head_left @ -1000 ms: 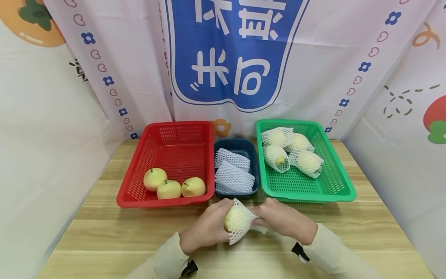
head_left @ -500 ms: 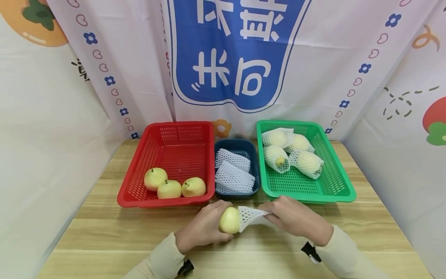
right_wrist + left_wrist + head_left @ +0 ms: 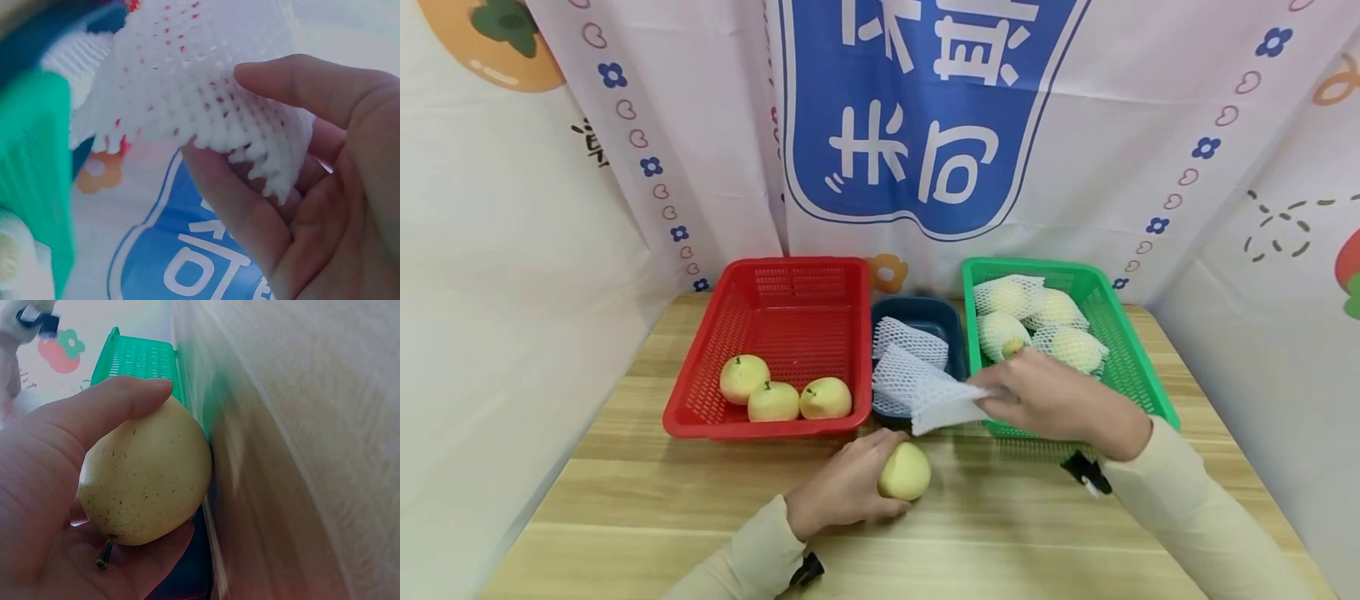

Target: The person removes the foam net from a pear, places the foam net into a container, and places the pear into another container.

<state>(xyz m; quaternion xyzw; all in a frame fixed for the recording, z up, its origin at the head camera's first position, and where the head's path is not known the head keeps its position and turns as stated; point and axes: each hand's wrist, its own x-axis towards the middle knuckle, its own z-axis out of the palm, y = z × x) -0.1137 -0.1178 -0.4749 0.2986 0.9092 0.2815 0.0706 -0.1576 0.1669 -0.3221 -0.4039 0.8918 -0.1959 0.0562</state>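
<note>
My left hand [image 3: 848,487] grips a bare yellow pear [image 3: 905,472] low over the wooden table; in the left wrist view thumb and fingers wrap the pear [image 3: 147,472], its stem toward the palm. My right hand [image 3: 1052,396] pinches a white foam net sleeve [image 3: 946,406] by one end, in front of the blue bin and the green basket. The right wrist view has this foam net sleeve [image 3: 206,81] between thumb and fingers, with no fruit seen inside. More foam net sleeves [image 3: 912,343] lie in the blue bin [image 3: 957,337].
A red basket [image 3: 767,429] at the left holds three bare pears [image 3: 773,402]. The green basket [image 3: 1142,367] at the right holds several pears in foam nets [image 3: 1009,296]. A printed cloth [image 3: 715,125] hangs behind the table [image 3: 700,517].
The foam net sleeve came off the pear, and my right hand carried it up and away toward the blue bin. My left hand keeps hold of the pear. The head view shifted slightly.
</note>
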